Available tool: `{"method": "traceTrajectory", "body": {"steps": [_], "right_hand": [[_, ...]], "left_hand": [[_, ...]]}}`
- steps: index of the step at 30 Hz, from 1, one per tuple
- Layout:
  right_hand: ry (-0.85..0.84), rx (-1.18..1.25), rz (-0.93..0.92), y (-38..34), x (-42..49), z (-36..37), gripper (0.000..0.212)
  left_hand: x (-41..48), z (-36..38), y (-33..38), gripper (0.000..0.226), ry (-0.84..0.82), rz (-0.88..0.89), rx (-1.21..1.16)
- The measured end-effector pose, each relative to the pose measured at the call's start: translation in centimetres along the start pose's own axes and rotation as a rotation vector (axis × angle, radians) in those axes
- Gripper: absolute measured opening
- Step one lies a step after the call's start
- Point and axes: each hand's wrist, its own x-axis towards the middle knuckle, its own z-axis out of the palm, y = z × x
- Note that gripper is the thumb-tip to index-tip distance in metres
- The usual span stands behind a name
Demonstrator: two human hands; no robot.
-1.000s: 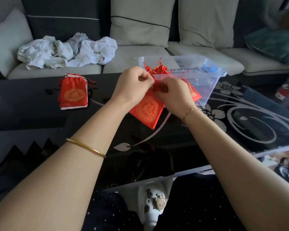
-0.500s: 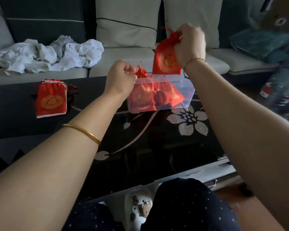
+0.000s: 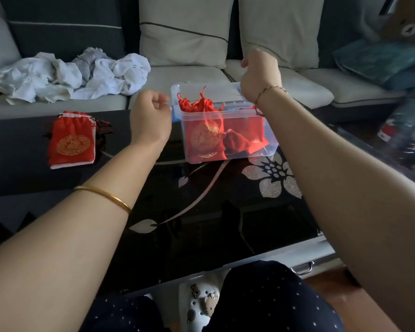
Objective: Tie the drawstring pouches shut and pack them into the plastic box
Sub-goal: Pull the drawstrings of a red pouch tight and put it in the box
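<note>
Dim, soft daylight; blurred right edge, wide-angle bowing.

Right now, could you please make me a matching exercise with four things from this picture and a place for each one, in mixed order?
Things:
1. plastic box
2. stack of red pouches
3. crumpled white clothes
4. gold bangle

Places:
A. on the sofa seat
B. on the left forearm
C. on the black table, left of the left hand
D. on the table, right of the left hand

Pairs: 1-D, 2-C, 3-A, 4-B.
</note>
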Motion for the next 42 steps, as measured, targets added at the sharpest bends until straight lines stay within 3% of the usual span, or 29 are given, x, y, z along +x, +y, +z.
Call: {"method": "traceTrajectory", "body": {"steps": [3,6,9,12,14,20,24,28,33,42], "right_hand": [[0.019,0.203,-0.125,-3.7,-3.2,1.7,0.041],[-0.099,0.366,-0.270,-8.0,-7.4,4.9,0.036],[-0.293,0.321,-0.364,-10.7,-11.2,9.0,0.030],[-0.467,0.219,-0.333,-10.9,-13.2,12.7,0.031],[-0.531,0.188,-0.286,-10.9,-13.7,14.1,0.030],[-0.560,0.243,-0.229,-12.0,-14.4,16.0,0.028],[-0.577,0.212,-0.236,-11.6,-14.2,16.2,0.028],[-0.571,0.215,-0.206,-10.9,-14.1,16.1,0.028],[-0.584,0.272,-0.179,-10.2,-14.8,15.7,0.026],[-0.575,0.269,-0.139,-9.2,-14.2,15.0,0.023]], "left_hand": [[-0.5,-2.0,-2.3,0.025,0.088,-0.047,0.076],[-1.4,-4.8,-5.6,0.034,0.079,-0.088,0.278],[-1.9,-8.4,-9.9,0.033,0.057,-0.168,0.512],[-2.3,-11.2,-12.5,0.036,0.000,-0.259,0.763],[-2.2,-12.1,-13.5,0.040,-0.078,-0.224,0.836],[0.4,-12.3,-15.7,0.052,-0.200,-0.126,0.942],[0.9,-12.0,-15.9,0.037,-0.232,-0.178,0.944],[0.7,-12.5,-15.7,0.041,-0.233,-0.073,1.016],[2.0,-13.8,-16.5,0.057,-0.334,-0.159,1.018],[0.9,-13.2,-13.9,0.046,-0.462,-0.128,0.976]]}}
